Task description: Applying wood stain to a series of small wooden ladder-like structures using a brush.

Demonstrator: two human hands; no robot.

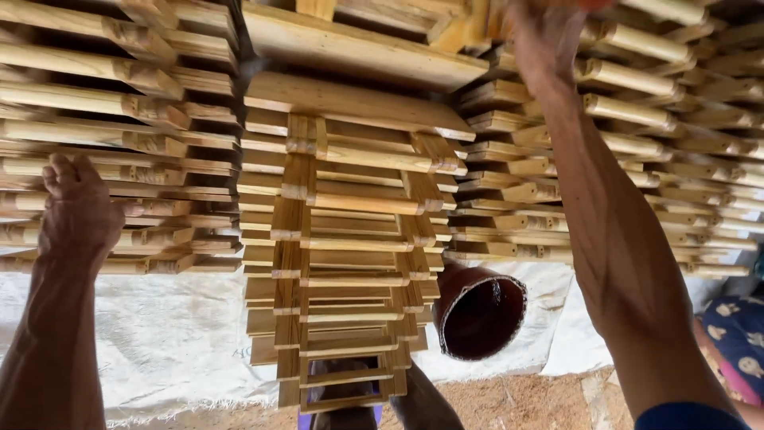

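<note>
Head view: three stacks of pale wooden frames fill the upper part of the picture. The left hand (pixel 76 211) is raised, fingers curled closed against the front edge of the left stack (pixel 143 143), gripping or pressing a frame about halfway up; which exact frame cannot be told. The right hand (pixel 545 36) reaches high to the top edge of the picture, at the upper frames of the right stack (pixel 637 135); its fingers are blurred and partly cut off, so open or closed cannot be told. The middle stack (pixel 342 239) stands between the two arms, touched by neither; its slats run left to right, and the left hand is somewhat nearer to it. Behind it lies a dark red pipe (pixel 480 310), open end forward, on white sheeting (pixel 159 334). Sawdust floor (pixel 517 402) below.
</note>
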